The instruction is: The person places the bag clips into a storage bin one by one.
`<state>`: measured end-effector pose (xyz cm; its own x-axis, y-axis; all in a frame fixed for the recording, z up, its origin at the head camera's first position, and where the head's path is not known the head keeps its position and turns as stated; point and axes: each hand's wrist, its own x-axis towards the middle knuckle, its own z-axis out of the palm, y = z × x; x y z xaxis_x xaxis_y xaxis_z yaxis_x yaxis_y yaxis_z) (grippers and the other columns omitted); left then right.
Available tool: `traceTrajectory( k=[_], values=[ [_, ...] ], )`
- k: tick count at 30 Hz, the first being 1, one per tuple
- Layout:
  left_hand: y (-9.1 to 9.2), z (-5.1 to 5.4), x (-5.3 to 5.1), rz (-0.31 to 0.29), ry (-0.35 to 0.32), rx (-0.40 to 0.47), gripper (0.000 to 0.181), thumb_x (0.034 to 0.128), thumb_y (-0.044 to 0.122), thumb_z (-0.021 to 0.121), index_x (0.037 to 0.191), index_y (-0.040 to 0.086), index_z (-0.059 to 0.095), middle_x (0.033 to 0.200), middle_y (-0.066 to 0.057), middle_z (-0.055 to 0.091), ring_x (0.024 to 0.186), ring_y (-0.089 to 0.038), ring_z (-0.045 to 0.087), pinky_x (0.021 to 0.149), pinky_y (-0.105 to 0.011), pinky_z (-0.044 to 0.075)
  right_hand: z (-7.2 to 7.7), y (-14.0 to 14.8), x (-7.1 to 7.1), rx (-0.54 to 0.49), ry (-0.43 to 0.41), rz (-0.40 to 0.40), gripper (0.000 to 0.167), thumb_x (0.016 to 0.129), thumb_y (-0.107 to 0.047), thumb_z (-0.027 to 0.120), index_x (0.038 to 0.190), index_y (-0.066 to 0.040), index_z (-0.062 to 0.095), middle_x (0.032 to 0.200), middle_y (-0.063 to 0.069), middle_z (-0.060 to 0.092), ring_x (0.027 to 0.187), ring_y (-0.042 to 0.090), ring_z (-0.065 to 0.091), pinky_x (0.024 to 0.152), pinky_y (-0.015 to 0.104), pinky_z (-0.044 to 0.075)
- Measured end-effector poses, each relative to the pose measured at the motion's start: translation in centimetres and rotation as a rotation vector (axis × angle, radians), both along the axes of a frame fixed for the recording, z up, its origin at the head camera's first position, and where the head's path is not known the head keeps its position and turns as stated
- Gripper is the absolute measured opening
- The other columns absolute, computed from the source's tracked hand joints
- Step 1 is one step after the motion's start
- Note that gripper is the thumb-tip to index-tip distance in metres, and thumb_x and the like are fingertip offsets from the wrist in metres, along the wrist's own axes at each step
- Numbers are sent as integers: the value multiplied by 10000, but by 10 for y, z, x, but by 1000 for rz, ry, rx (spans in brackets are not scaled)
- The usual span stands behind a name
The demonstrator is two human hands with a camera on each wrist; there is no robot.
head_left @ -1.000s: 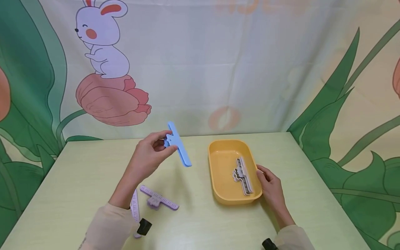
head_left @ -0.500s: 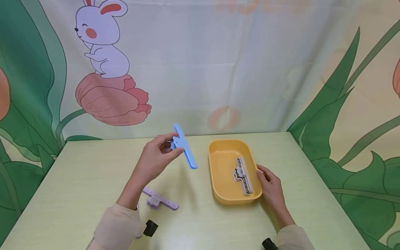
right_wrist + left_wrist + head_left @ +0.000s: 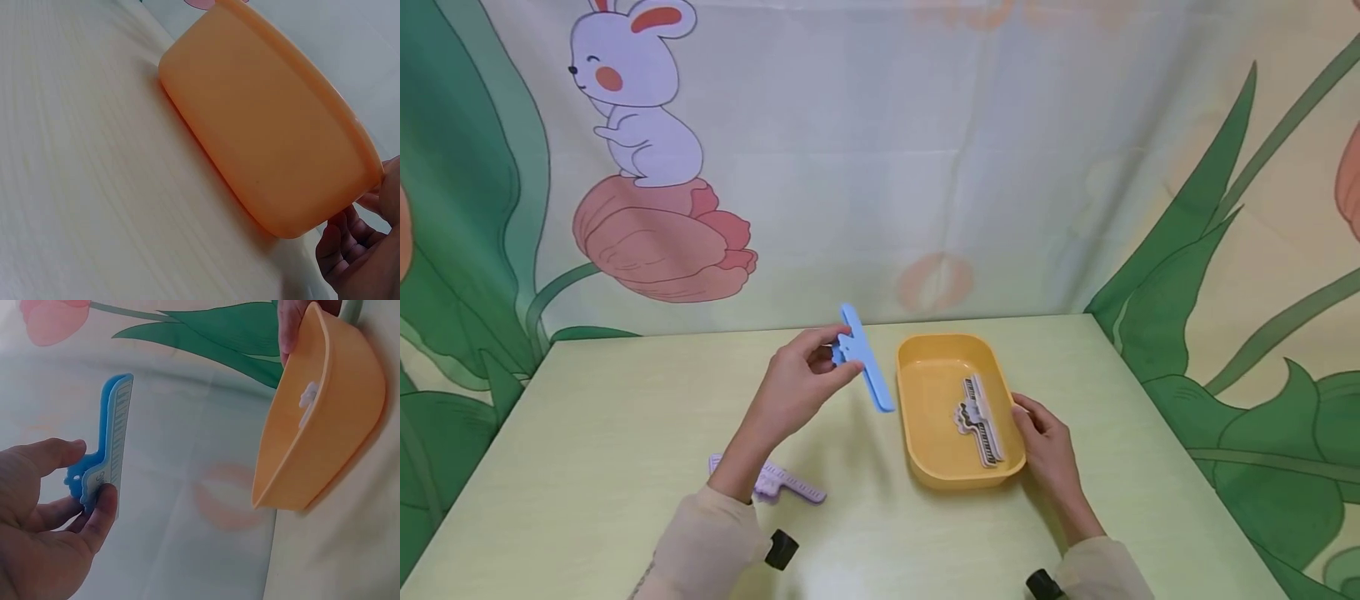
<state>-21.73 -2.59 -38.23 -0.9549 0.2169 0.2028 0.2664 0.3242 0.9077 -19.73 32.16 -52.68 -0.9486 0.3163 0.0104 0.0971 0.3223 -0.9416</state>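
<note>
My left hand point(image 3: 801, 379) pinches a light blue clip point(image 3: 868, 362) by its handle, thumb opposite fingers, in the air left of the yellow tray point(image 3: 943, 482). In the left wrist view the long jaw of this clip stands upright, ruler-like marks along it. My right hand point(image 3: 1048, 442) holds the tray at its right side near the rim; the right wrist view shows fingers point(image 3: 347, 237) curled beside its outer wall. Inside the tray lies a white-and-black clip point(image 3: 977, 421). A purple clip point(image 3: 797, 486) on the table is partly covered by my left wrist.
The tip of another purple piece point(image 3: 714, 461) peeks out left of my left forearm. A pale wood-grain table point(image 3: 610, 417) carries everything. Behind it hangs a cloth backdrop point(image 3: 820, 167) printed with a rabbit and plants. Each wrist wears a small black device point(image 3: 782, 550).
My left hand has moved right and slightly down with the blue clip, closer to the tray. The right hand and tray stay put. My left forearm now covers more of the purple clips.
</note>
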Motion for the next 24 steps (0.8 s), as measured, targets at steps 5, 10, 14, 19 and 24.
traceTrajectory(
  k=[5, 10, 14, 19, 24],
  values=[
    [6, -3, -1, -1, -14, 6, 507, 933, 137, 787, 1404, 42, 624, 1232, -142, 638, 1041, -254, 665, 901, -325, 573, 0, -1, 0, -1, 0, -3, 390, 1092, -291, 546, 1425, -104, 623, 1112, 168, 627, 899, 184, 554, 680, 169, 498],
    [14, -5, -3, -8, -9, -3, 515, 926, 127, 793, 1405, 40, 623, 1227, -146, 639, 1028, -257, 663, 893, -343, 580, 1, -1, 0, -2, 3, -5, 392, 1092, -287, 547, 1427, -98, 620, 1114, 179, 627, 906, 194, 552, 681, 171, 494],
    [21, -9, -4, -16, -13, -8, 521, 923, 132, 796, 1407, 43, 622, 1230, -141, 637, 1032, -254, 664, 891, -348, 585, 2, -1, 0, -4, 0, -3, 398, 1092, -292, 545, 1432, -95, 615, 1124, 178, 627, 917, 203, 549, 684, 166, 490],
    [28, -15, -6, -28, -6, 2, 520, 914, 134, 806, 1396, 43, 632, 1210, -133, 642, 1024, -248, 673, 885, -350, 586, 2, -1, 0, 2, -7, 0, 405, 1096, -302, 535, 1439, -100, 608, 1123, 174, 614, 929, 219, 540, 682, 170, 485],
    [39, -21, -6, -53, -18, -10, 526, 911, 157, 813, 1396, 57, 637, 1177, -109, 641, 995, -238, 652, 856, -336, 578, 1, -1, 0, 8, -6, -3, 397, 1094, -293, 540, 1433, -100, 614, 1123, 179, 620, 931, 235, 545, 683, 177, 488]
  ],
)
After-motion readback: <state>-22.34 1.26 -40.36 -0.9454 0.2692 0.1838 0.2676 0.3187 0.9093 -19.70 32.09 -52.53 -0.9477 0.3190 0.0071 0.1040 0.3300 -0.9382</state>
